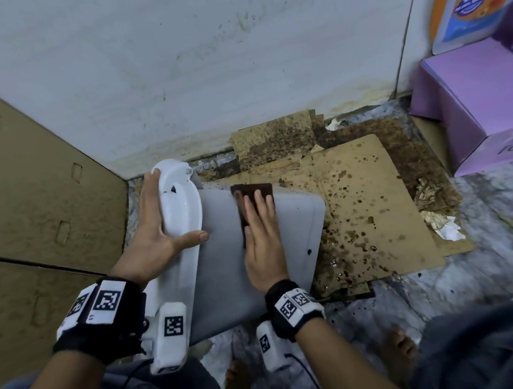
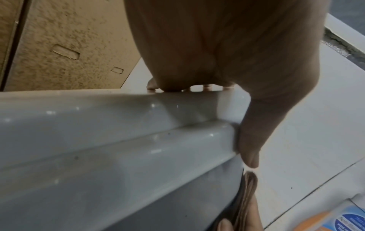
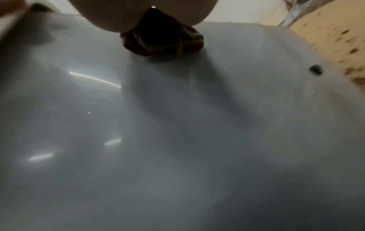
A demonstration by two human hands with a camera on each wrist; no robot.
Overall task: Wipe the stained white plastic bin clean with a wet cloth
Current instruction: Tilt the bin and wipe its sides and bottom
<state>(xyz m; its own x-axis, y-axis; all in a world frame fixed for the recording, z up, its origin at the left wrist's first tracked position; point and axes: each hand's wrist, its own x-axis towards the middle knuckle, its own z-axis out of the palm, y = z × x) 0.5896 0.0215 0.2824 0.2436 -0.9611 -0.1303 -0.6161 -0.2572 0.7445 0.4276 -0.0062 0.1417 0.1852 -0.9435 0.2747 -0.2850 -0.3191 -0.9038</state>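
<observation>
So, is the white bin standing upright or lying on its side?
On its side: the bin's broad wall faces up under the cloth, and the left hand holds its rim.

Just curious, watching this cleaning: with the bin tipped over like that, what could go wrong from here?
1. The bin lies tipped on its side, steadied only by the left hand on its rim; a hard push might make it slide or roll.
2. The cloth under the flat right hand looks dark brown already, so it may smear dirt rather than lift it.
3. The stained cardboard beside the bin could soil it again.
</observation>
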